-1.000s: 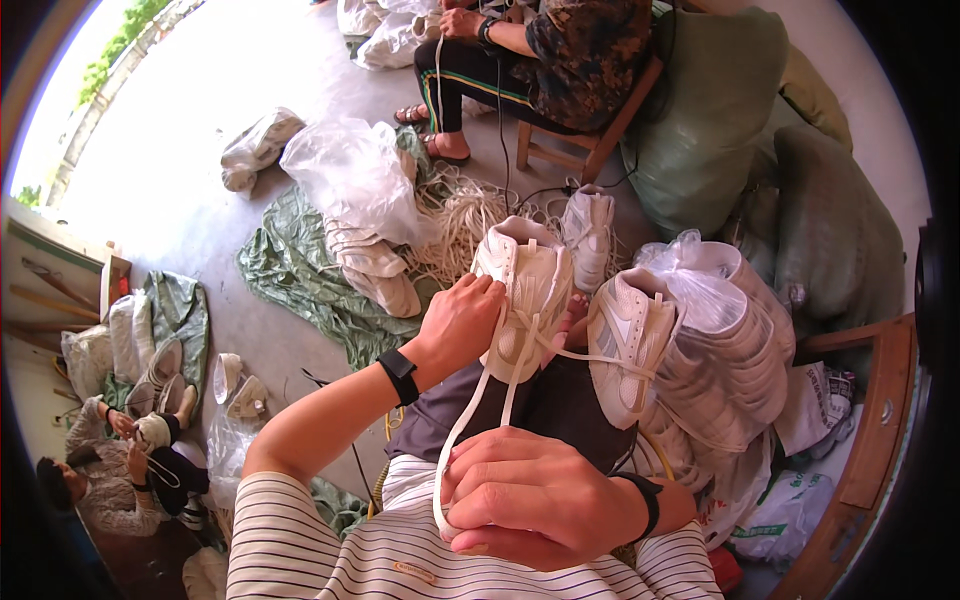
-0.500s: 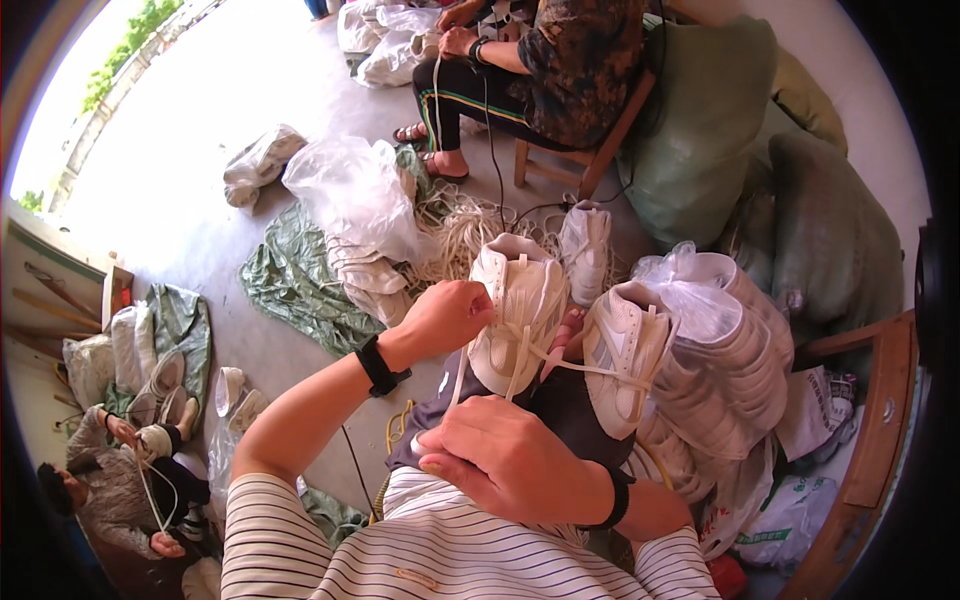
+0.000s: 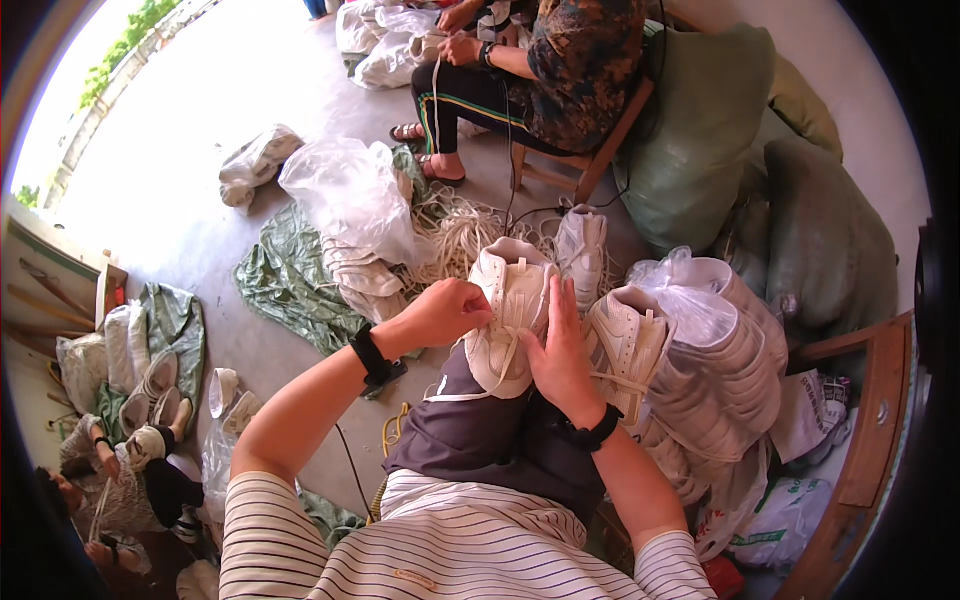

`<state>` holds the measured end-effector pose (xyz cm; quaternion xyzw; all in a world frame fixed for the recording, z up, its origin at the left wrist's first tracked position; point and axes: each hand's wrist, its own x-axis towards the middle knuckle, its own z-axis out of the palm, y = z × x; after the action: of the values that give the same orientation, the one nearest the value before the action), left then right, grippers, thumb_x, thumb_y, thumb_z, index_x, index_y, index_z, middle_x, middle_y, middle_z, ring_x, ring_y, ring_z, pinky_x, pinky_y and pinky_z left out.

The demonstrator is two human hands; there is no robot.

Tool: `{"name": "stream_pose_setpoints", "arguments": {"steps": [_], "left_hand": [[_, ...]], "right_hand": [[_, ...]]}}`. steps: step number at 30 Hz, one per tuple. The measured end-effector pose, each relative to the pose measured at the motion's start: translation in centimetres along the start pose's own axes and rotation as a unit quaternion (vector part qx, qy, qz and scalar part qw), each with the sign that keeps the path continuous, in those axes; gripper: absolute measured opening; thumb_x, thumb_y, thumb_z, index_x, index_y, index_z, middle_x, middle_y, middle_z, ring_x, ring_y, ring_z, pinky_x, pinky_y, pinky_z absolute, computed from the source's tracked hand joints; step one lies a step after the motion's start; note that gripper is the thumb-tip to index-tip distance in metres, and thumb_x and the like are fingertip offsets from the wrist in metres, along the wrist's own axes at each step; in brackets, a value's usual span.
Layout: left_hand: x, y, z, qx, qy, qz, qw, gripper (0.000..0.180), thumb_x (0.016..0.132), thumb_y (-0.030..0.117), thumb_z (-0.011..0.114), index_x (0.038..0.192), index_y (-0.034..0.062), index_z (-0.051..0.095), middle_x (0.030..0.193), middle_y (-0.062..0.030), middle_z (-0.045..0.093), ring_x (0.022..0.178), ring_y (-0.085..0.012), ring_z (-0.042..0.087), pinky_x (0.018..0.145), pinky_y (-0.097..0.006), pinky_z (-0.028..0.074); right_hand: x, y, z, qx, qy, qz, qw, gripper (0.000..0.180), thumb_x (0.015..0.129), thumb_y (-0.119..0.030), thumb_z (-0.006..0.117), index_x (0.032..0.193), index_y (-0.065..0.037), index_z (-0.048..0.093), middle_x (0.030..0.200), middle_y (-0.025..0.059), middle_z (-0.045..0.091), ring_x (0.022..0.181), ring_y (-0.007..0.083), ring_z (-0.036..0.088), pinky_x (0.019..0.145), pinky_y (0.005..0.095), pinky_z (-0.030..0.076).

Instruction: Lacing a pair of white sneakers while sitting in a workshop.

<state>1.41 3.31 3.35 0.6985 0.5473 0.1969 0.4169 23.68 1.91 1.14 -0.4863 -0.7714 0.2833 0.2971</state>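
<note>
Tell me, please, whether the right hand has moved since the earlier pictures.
Yes: the right hand has moved forward, toward the cord heap on the floor.

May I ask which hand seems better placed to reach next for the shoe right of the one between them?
Probably the right hand, open beside the outer shoe; the left hand is left of the central shoe.

The shoe (image 3: 495,350) looks smooth and leather-like, its laces (image 3: 514,335) matt woven cloth, the trousers (image 3: 440,440) matt cloth, the clear bag (image 3: 350,195) glossy crinkled plastic, the green sheet (image 3: 290,280) creased plastic, the chair (image 3: 614,138) wooden.
</note>
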Motion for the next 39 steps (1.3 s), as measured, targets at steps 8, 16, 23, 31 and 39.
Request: {"name": "stream_pose_setpoints", "arguments": {"steps": [8,16,23,31,39], "left_hand": [[0.3,-0.1,-0.8,0.01,-0.033,0.006,0.999,0.019,0.084,0.019,0.066,0.09,0.0004,0.068,0.079,-0.01,0.069,0.074,-0.019,0.066,0.07,-0.033,0.051],[1.1,-0.5,-0.9,0.028,-0.048,0.029,0.998,0.02,0.083,0.018,0.067,0.092,0.0,0.069,0.081,-0.0113,0.07,0.076,-0.02,0.067,0.07,-0.033,0.051],[1.8,-0.4,-1.2,0.037,-0.065,0.059,0.995,0.021,0.082,0.018,0.068,0.093,0.0002,0.069,0.081,-0.0122,0.069,0.074,-0.0209,0.066,0.069,-0.033,0.05],[1.9,1.3,-1.3,0.052,-0.049,0.067,0.995,0.018,0.082,0.019,0.066,0.089,0.0026,0.067,0.08,-0.0129,0.067,0.075,-0.028,0.065,0.07,-0.038,0.05],[2.2,2.3,-2.3,0.12,-0.093,0.065,0.986,0.018,0.085,0.021,0.064,0.092,0.0046,0.066,0.083,-0.0132,0.068,0.082,-0.0323,0.066,0.073,-0.04,0.051]], "right_hand": [[1.0,1.7,1.4,0.0,0.025,0.008,1.0,0.077,0.091,-0.018,0.061,0.148,0.006,0.016,0.152,0.0285,0.022,0.143,0.0395,0.02,0.117,0.0434,0.018],[1.8,2.5,2.7,-0.016,0.051,0.02,0.998,0.077,0.095,-0.032,0.055,0.146,0.01,0.016,0.148,0.0331,0.023,0.14,0.0451,0.023,0.114,0.0502,0.019],[2.0,4.1,3.0,0.072,0.061,0.014,0.996,0.077,0.096,-0.031,0.054,0.147,0.009,0.013,0.152,0.0311,0.019,0.143,0.0418,0.017,0.116,0.0502,0.014],[2.0,4.1,2.0,0.113,0.027,0.001,0.993,0.079,0.094,-0.024,0.053,0.148,0.009,0.005,0.154,0.0308,0.007,0.146,0.0416,0.006,0.117,0.0494,0.005],[1.9,3.7,2.4,0.071,0.042,0.001,0.997,0.08,0.096,-0.03,0.052,0.147,0.011,0.006,0.153,0.0329,0.009,0.144,0.0449,0.01,0.117,0.0502,0.007]]}}
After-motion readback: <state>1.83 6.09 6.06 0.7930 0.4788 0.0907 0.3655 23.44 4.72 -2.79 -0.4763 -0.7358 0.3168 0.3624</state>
